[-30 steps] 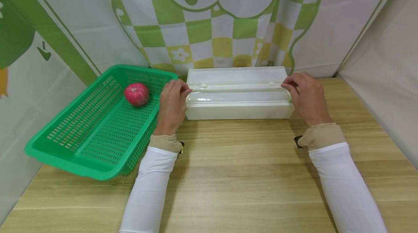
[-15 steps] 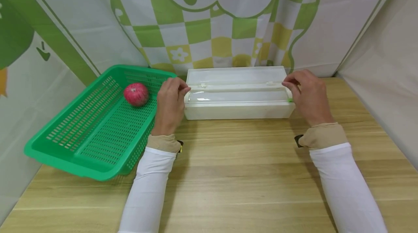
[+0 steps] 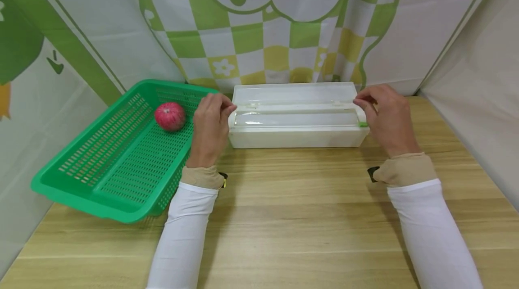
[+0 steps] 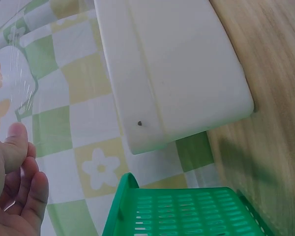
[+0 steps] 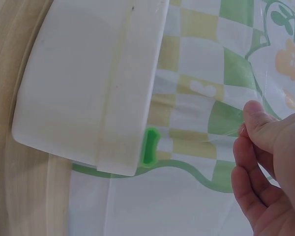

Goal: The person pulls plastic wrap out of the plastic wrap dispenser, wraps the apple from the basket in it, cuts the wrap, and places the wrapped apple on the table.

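A long white cling film dispenser (image 3: 298, 138) lies across the back of the table, its white lid standing up behind. My left hand (image 3: 210, 131) is at its left end, thumb and fingertips pinching a corner of clear cling film (image 4: 24, 98), which glints in the left wrist view. At the other end my right hand (image 3: 388, 120) pinches the film's opposite corner; the right wrist view shows it bunched between thumb and forefinger. Both hands are held above the dispenser's rim. A small green slider (image 5: 150, 146) sits at the dispenser's right end.
To the left stands a green perforated basket (image 3: 91, 211), close beside my left forearm. Inside it lies a round red fruit (image 3: 170, 116) with a filmy sheen. A checkered curtain (image 3: 247, 39) hangs right behind the dispenser, over the wooden table (image 3: 292, 217).
Both hands have risen slightly and drawn a little apart, the left hand to the left and the right hand to the right, still pinching the film. Basket and fruit stay in place.
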{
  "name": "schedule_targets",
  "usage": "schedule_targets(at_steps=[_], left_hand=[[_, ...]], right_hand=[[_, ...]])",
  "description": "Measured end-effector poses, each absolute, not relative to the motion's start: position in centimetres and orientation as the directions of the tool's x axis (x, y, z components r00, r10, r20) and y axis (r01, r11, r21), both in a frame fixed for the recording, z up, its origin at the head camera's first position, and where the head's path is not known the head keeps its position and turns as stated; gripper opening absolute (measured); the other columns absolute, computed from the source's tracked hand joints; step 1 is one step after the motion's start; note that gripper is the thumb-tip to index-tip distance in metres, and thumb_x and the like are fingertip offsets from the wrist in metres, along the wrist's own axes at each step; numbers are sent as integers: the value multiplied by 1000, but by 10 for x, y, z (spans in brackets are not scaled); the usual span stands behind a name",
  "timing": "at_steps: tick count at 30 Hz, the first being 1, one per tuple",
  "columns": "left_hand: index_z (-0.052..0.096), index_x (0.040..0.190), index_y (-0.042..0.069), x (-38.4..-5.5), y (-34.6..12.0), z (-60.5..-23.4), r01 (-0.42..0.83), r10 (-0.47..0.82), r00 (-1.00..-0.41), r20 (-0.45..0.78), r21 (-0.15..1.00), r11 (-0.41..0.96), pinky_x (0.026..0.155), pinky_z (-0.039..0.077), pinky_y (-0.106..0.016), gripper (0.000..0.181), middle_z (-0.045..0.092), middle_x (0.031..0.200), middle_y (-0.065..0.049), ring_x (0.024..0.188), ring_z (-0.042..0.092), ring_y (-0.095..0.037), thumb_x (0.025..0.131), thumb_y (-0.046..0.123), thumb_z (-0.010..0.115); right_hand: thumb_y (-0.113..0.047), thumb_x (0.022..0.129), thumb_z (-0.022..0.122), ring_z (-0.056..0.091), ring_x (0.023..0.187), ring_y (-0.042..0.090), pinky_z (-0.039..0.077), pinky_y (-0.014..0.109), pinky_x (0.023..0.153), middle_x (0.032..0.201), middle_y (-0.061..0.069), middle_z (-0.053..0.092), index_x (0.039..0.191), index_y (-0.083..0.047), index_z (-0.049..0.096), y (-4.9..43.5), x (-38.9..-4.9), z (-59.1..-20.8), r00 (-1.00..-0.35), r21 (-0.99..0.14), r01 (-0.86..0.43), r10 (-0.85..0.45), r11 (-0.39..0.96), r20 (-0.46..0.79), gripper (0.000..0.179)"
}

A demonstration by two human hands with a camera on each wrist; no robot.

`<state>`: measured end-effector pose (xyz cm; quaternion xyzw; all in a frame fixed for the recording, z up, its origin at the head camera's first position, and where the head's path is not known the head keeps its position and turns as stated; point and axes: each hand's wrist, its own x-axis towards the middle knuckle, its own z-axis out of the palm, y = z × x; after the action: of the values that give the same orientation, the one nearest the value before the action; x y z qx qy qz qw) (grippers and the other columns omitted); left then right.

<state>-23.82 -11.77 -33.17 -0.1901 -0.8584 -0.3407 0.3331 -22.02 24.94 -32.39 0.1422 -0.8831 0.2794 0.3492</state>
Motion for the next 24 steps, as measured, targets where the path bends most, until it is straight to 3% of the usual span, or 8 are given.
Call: schedule_targets(at_steps=[14,24], left_hand=[[66,96,-5,-235,-119,-325,569,98,-683,724,443,693,78,49,-44,22,66,93,-22,89,60,-39,102,16,65],[67,96,-4,-232,-120,-319,581,107,-657,746,411,703,77,49,-45,26,66,91,-22,86,60,-39,104,20,62]], right_hand=[[-11,96,75,60,81,25,33,20,74,93,21,72,100,5,75,248,-216,-317,-699,-395,-454,-45,798,714,17],[-10,95,77,67,88,31,37,14,81,92,21,72,98,7,74,247,-213,-311,-679,-388,-456,-31,801,734,17]])
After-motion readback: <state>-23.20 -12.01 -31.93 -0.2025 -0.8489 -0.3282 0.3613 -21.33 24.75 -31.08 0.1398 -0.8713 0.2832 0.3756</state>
